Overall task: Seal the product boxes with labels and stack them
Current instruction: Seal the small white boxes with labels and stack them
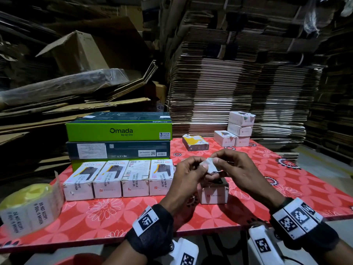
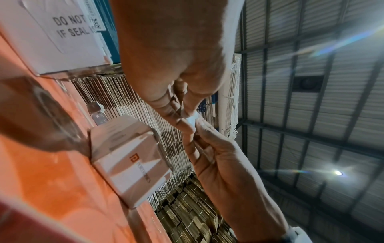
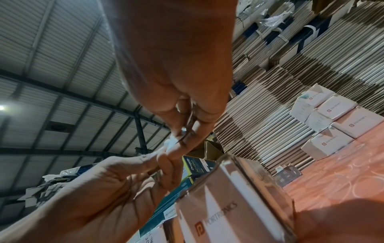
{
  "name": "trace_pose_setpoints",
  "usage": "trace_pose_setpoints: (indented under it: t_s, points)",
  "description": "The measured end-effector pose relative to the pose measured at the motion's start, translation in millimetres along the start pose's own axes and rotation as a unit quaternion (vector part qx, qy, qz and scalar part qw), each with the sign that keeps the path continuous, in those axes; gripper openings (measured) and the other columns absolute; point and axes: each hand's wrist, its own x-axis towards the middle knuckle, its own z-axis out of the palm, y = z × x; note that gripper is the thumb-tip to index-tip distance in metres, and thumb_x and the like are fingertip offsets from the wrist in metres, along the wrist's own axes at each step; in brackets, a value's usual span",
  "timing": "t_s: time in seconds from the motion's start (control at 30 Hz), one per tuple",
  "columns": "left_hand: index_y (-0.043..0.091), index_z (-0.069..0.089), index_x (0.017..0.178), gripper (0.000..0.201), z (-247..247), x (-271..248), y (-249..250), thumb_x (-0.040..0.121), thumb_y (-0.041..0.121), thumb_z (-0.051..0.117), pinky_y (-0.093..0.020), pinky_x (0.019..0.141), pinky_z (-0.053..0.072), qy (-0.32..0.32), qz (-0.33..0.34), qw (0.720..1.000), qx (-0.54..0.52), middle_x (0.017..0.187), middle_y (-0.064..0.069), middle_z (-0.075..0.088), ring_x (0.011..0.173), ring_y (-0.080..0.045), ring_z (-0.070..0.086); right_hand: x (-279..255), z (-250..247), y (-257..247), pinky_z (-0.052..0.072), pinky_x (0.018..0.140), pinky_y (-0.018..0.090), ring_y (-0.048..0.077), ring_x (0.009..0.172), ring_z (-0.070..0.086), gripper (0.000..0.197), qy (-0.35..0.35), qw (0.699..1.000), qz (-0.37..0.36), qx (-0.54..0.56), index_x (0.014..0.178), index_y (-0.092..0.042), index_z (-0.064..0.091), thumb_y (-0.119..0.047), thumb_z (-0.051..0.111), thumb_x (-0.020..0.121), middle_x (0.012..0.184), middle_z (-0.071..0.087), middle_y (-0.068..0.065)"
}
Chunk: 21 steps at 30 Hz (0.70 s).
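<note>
Both hands meet above the red table (image 1: 133, 213) and pinch one small white label (image 1: 209, 165) between them. My left hand (image 1: 202, 167) holds its left edge with thumb and fingertips; my right hand (image 1: 217, 163) holds the right edge. The label (image 2: 192, 120) shows in the left wrist view at the tips of my left hand (image 2: 185, 119), and the label (image 3: 172, 142) shows in the right wrist view at my right hand (image 3: 182, 137). Directly under the hands stands a white product box (image 1: 213, 194), its top partly hidden.
Several white boxes with seal labels (image 1: 118, 180) stand in a row at the left, in front of stacked Omada cartons (image 1: 118, 131). A label roll (image 1: 32, 205) lies at the table's left edge. More white boxes (image 1: 238, 131) are stacked back right beside a yellow-grey box (image 1: 194, 143). Flat cardboard piles surround the table.
</note>
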Motion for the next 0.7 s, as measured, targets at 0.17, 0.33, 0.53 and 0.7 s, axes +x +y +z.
trace_pose_setpoints:
  t_s: [0.17, 0.33, 0.53, 0.7]
  points:
    - [-0.004, 0.065, 0.111, 0.021, 0.7, -3.6, 2.7, 0.100, -0.003, 0.047, -0.027, 0.065, 0.056, -0.018, -0.044, 0.998, -0.049, 0.088, -0.017, 0.070, 0.072, -0.021, 0.068, -2.0, -3.4, 0.5, 0.059, 0.086, 0.057, 0.035, 0.082, 0.076, 0.013, -0.001, 0.999, 0.026, 0.027, 0.105, -0.006, 0.069, -0.011, 0.057, 0.103, 0.103, 0.071, 0.017]
    - [-0.006, 0.064, 0.109, 0.022, -1.2, -1.9, 6.0, 0.097, -0.008, 0.045, -0.028, 0.064, 0.060, -0.012, -0.065, 0.995, -0.068, 0.086, -0.019, 0.070, 0.070, -0.026, 0.071, -4.6, -2.7, -5.4, 0.060, 0.085, 0.043, 0.026, 0.096, 0.074, 0.022, -0.023, 0.999, 0.034, 0.024, 0.113, -0.016, 0.071, -0.030, 0.064, 0.097, 0.099, 0.074, 0.010]
    - [0.000, 0.066, 0.108, 0.021, -4.1, -1.9, 5.6, 0.096, -0.004, 0.050, -0.033, 0.067, 0.056, -0.001, -0.056, 0.998, -0.019, 0.083, -0.008, 0.070, 0.068, -0.024, 0.063, -5.9, -2.1, -3.1, 0.060, 0.075, 0.032, 0.024, 0.083, 0.076, 0.023, -0.011, 1.000, 0.010, -0.022, 0.112, -0.016, 0.071, -0.009, 0.075, 0.091, 0.085, 0.076, 0.007]
    - [0.002, 0.069, 0.109, 0.022, -5.4, -7.5, 6.1, 0.090, 0.012, 0.074, -0.039, 0.079, 0.059, -0.011, -0.022, 1.000, -0.017, 0.098, -0.018, 0.074, 0.087, -0.030, 0.073, -8.5, -1.5, -7.1, 0.057, 0.066, 0.023, 0.022, 0.078, 0.075, 0.022, -0.002, 1.000, 0.003, -0.005, 0.110, -0.012, 0.071, -0.010, 0.076, 0.089, 0.083, 0.076, 0.007]
